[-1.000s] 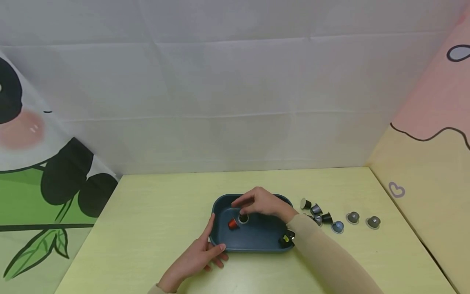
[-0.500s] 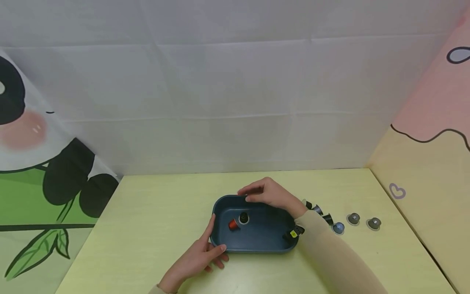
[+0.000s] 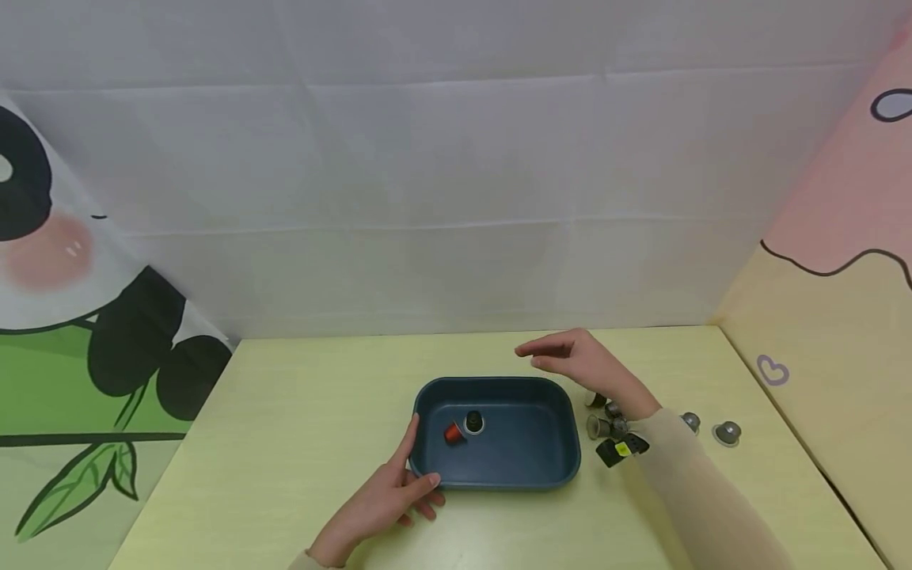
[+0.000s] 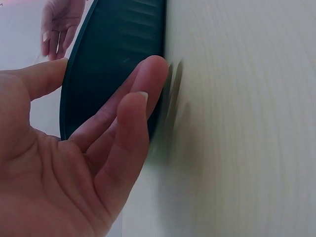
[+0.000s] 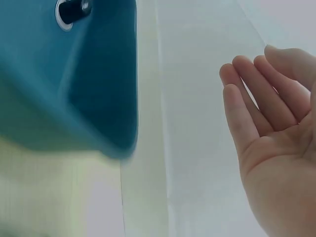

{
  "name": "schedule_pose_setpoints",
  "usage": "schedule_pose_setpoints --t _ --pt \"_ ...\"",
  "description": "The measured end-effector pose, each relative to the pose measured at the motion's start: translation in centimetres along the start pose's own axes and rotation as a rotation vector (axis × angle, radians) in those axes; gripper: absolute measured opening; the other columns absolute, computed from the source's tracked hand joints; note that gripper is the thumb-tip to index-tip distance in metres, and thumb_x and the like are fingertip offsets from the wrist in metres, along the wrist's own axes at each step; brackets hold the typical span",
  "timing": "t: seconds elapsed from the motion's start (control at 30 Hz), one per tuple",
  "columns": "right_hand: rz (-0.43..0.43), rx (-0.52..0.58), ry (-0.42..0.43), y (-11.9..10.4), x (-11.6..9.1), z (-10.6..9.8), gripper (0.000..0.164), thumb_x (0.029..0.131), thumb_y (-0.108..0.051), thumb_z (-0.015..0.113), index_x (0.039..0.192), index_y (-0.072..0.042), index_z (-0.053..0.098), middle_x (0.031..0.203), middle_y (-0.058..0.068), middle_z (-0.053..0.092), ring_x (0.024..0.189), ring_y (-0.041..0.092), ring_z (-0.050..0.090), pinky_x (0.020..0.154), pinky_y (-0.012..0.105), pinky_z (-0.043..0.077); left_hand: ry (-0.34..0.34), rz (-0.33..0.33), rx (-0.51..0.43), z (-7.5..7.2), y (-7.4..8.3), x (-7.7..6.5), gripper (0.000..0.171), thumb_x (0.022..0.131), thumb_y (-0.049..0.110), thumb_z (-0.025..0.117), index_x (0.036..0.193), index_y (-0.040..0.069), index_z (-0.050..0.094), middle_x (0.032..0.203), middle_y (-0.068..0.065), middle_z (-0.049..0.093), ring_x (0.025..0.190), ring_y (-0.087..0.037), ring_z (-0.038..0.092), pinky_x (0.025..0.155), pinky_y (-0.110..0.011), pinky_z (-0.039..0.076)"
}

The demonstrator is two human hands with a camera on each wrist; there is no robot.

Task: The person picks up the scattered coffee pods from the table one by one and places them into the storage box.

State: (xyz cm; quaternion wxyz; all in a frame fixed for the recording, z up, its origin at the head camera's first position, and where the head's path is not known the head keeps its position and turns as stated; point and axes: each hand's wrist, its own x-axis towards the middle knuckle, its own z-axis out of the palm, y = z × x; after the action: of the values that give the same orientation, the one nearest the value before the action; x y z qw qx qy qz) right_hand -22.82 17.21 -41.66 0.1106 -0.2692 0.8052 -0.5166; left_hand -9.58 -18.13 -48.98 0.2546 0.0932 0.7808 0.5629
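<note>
A dark blue tray [image 3: 523, 443] lies on the table with two coffee capsules inside, near its left end. The red capsule [image 3: 453, 434] is tipped on its side. Beside it the black capsule [image 3: 473, 422] stands on its pale rim. My left hand [image 3: 385, 491] rests against the tray's near left corner. Its index finger runs along the left wall and the thumb touches the front rim; the left wrist view shows fingers against the outer wall. My right hand [image 3: 584, 364] hovers beyond the tray's far right corner, empty, fingers extended in the right wrist view [image 5: 276, 113].
Right of the tray are several more capsules [image 3: 598, 427], some hidden by my right wrist and sleeve. Farther right a grey capsule [image 3: 727, 432] stands on its rim. A white cloth [image 3: 456, 198] hangs behind the table; a printed panel [image 3: 841, 380] borders the right side.
My right hand has risen off the black capsule, leaving it in the tray, and moved right beyond the tray. The left hand and tray have stayed in place.
</note>
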Motion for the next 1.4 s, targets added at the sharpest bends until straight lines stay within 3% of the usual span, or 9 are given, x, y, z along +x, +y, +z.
schedule_pose_setpoints --t 0.37,0.63,0.9,1.4 --pt "0.085 -0.045 0.094 3.1 -6.0 -4.6 0.032 0.099 -0.022 0.065 0.128 -0.009 0.068 0.126 0.008 0.067 0.113 0.009 0.064 0.091 0.024 0.049 -0.003 -0.004 -0.010 0.2 0.0 0.1 0.094 0.101 0.032 0.061 0.158 0.037 -0.014 0.089 -0.009 0.075 0.075 -0.029 0.072 0.054 -0.038 0.048" --pt "0.125 -0.099 0.143 5.3 -10.6 -6.3 0.033 0.099 -0.015 0.064 0.129 0.000 0.066 0.124 0.016 0.067 0.107 -0.001 0.063 0.086 0.019 0.049 0.000 0.004 -0.007 0.5 0.3 0.1 0.093 0.102 0.031 0.060 0.158 0.034 -0.014 0.088 -0.009 0.075 0.074 -0.029 0.072 0.052 -0.037 0.049" --pt "0.194 -0.121 0.166 7.2 -14.1 -6.4 0.032 0.098 -0.015 0.065 0.126 0.002 0.066 0.122 0.019 0.067 0.105 0.010 0.067 0.077 0.022 0.052 0.000 0.007 0.007 0.5 0.2 0.1 0.093 0.102 0.031 0.060 0.158 0.033 -0.015 0.089 -0.009 0.075 0.075 -0.030 0.072 0.052 -0.038 0.049" --pt "0.246 -0.098 0.199 9.5 -17.7 -5.0 0.035 0.093 -0.008 0.071 0.125 0.006 0.065 0.121 0.024 0.066 0.101 0.001 0.065 0.079 0.020 0.052 0.002 -0.010 -0.002 0.4 0.2 0.0 0.093 0.101 0.032 0.060 0.158 0.034 -0.014 0.090 -0.009 0.075 0.075 -0.029 0.072 0.054 -0.038 0.048"
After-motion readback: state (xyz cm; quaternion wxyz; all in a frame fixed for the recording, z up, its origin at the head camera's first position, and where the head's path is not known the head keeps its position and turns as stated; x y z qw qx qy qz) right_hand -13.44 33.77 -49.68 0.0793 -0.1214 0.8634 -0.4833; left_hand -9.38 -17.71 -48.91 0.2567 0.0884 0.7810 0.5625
